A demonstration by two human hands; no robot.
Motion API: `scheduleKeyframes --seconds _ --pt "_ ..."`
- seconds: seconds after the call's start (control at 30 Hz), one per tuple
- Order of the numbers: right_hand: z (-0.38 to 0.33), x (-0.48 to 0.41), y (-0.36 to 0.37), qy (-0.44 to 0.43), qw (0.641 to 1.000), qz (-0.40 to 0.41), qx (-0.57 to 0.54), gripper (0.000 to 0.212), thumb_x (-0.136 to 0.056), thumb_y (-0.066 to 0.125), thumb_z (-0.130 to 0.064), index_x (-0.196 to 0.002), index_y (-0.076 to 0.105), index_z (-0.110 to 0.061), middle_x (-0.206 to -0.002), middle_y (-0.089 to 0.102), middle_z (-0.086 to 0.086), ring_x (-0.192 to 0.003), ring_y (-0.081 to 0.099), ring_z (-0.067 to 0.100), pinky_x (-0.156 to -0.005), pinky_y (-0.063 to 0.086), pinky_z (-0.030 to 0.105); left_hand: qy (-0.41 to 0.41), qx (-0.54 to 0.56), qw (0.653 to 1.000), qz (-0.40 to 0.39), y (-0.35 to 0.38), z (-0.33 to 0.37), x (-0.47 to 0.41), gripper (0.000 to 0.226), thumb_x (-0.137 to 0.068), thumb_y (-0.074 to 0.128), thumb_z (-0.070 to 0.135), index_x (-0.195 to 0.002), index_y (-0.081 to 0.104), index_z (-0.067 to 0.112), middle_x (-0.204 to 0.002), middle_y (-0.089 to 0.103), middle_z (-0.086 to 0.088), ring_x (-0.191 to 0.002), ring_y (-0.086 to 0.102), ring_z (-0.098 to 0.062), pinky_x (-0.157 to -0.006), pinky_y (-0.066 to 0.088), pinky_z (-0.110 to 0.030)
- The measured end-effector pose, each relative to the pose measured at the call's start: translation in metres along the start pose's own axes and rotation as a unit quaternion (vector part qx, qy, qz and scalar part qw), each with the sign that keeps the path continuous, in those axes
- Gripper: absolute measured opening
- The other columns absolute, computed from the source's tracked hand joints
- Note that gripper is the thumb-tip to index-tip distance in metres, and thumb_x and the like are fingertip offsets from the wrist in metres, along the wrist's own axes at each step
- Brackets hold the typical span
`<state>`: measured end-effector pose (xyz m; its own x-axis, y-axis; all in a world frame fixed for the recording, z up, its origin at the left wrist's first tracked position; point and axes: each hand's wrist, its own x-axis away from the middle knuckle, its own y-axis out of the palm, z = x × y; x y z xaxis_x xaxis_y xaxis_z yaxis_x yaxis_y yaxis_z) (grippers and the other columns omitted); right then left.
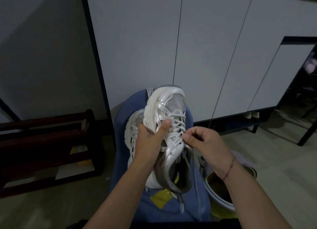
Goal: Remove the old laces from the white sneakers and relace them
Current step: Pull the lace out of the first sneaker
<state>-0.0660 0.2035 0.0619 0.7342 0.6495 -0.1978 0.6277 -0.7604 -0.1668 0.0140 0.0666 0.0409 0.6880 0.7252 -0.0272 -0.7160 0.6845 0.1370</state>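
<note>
A white and silver sneaker (169,108) stands toe-up over a blue seat (123,160). My left hand (149,141) grips its side, thumb across the upper beside the laces. White laces (177,124) criss-cross the eyelets. My right hand (204,143) pinches the lace near the upper eyelets, at the right of the tongue. Loose lace ends (181,206) hang down past the heel opening. A second white sneaker (135,120) lies behind the held one, mostly hidden.
A dark wooden rack (48,146) stands at the left. Grey cabinet doors (197,49) fill the back. A round tub (221,192) sits on the floor under my right wrist. Yellow tape patches (160,198) mark the blue seat. A dark metal frame (308,126) stands right.
</note>
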Motion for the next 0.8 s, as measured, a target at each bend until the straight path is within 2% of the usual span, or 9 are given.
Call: scheduleKeyframes --seconds 0.07,0.2,0.33,0.43,0.5,0.53,0.6,0.73,0.8 --pt "0.002 0.0 -0.001 -0.014 0.999 0.018 0.025 0.014 -0.087 0.063 -0.014 -0.072 0.063 -0.015 -0.061 0.063 -0.011 -0.059 0.055 -0.001 -0.06 0.045 0.015 0.002 -0.007 1.0 0.0 0.0 0.0 0.0 0.071 -0.054 0.079 0.07 -0.11 0.051 0.035 -0.116 0.067 0.01 -0.106 0.066 -0.012 -0.097 0.052 -0.042" --pt "0.002 -0.002 -0.003 -0.057 0.991 0.104 0.064 0.016 -0.09 0.059 -0.018 -0.075 0.061 -0.016 -0.066 0.06 -0.007 -0.058 0.052 0.0 -0.059 0.045 0.018 0.022 -0.035 0.999 0.005 0.001 0.003 -0.003 0.085 -0.056 0.078 0.073 -0.119 0.057 0.021 -0.112 0.071 0.007 -0.102 0.068 -0.011 -0.095 0.054 -0.042" --pt "-0.001 -0.003 -0.006 -0.048 0.992 0.11 0.046 0.016 -0.089 0.059 -0.015 -0.074 0.057 -0.014 -0.06 0.057 -0.008 -0.054 0.049 0.002 -0.055 0.043 0.017 0.026 -0.045 0.999 -0.002 0.0 0.003 -0.004 0.072 -0.061 0.08 0.066 -0.114 0.058 0.022 -0.107 0.072 0.007 -0.099 0.069 -0.01 -0.092 0.055 -0.039" --pt "-0.002 -0.005 -0.009 0.018 0.983 0.103 -0.151 0.013 -0.077 0.066 -0.016 -0.075 0.055 -0.01 -0.059 0.046 -0.001 -0.049 0.039 0.007 -0.048 0.037 0.016 0.014 -0.037 0.999 0.001 -0.001 0.0 -0.004 0.055 -0.066 0.078 0.056 -0.106 0.054 0.027 -0.105 0.069 0.009 -0.098 0.067 -0.009 -0.088 0.054 -0.033" --pt "-0.002 -0.005 -0.009 0.057 0.953 0.087 -0.284 0.015 -0.068 0.067 -0.013 -0.077 0.055 -0.01 -0.061 0.049 0.0 -0.049 0.042 0.007 -0.05 0.043 0.016 0.015 -0.049 0.999 -0.016 0.0 -0.001 -0.003 0.066 -0.063 0.079 0.065 -0.111 0.059 0.024 -0.105 0.072 0.005 -0.098 0.069 -0.013 -0.09 0.055 -0.039" --pt "0.0 -0.005 -0.009 0.067 0.948 0.076 -0.302 0.016 -0.067 0.066 -0.01 -0.079 0.056 -0.01 -0.063 0.054 0.0 -0.051 0.048 0.007 -0.052 0.046 0.016 0.016 -0.05 0.998 -0.02 0.0 -0.001 -0.003 0.073 -0.061 0.078 0.069 -0.114 0.06 0.022 -0.106 0.072 0.003 -0.098 0.07 -0.014 -0.091 0.056 -0.043" --pt "0.003 -0.004 -0.009 0.068 0.96 0.045 -0.269 0.019 -0.066 0.066 -0.01 -0.084 0.059 -0.009 -0.066 0.063 0.0 -0.058 0.058 0.008 -0.058 0.05 0.017 0.01 -0.032 0.999 -0.016 0.0 -0.002 -0.002 0.071 -0.062 0.078 0.066 -0.115 0.057 0.024 -0.11 0.071 0.006 -0.099 0.069 -0.012 -0.091 0.056 -0.039" --pt "0.008 -0.002 -0.006 0.038 0.983 0.011 -0.178 0.012 -0.07 0.067 -0.017 -0.081 0.068 -0.011 -0.075 0.07 0.002 -0.072 0.065 0.011 -0.07 0.053 0.022 -0.001 0.009 1.0 -0.002 0.002 0.001 -0.001 0.029 -0.08 0.074 0.04 -0.099 0.053 0.033 -0.101 0.068 0.017 -0.085 0.068 0.006 -0.07 0.054 -0.013" --pt "0.008 -0.003 -0.005 0.026 0.989 0.026 -0.146 0.009 -0.072 0.067 -0.021 -0.074 0.071 -0.013 -0.072 0.069 0.003 -0.071 0.063 0.014 -0.071 0.053 0.025 0.004 0.011 1.0 -0.004 0.002 0.002 -0.002 0.033 -0.079 0.074 0.041 -0.104 0.054 0.032 -0.106 0.068 0.014 -0.091 0.067 0.002 -0.076 0.054 -0.017"
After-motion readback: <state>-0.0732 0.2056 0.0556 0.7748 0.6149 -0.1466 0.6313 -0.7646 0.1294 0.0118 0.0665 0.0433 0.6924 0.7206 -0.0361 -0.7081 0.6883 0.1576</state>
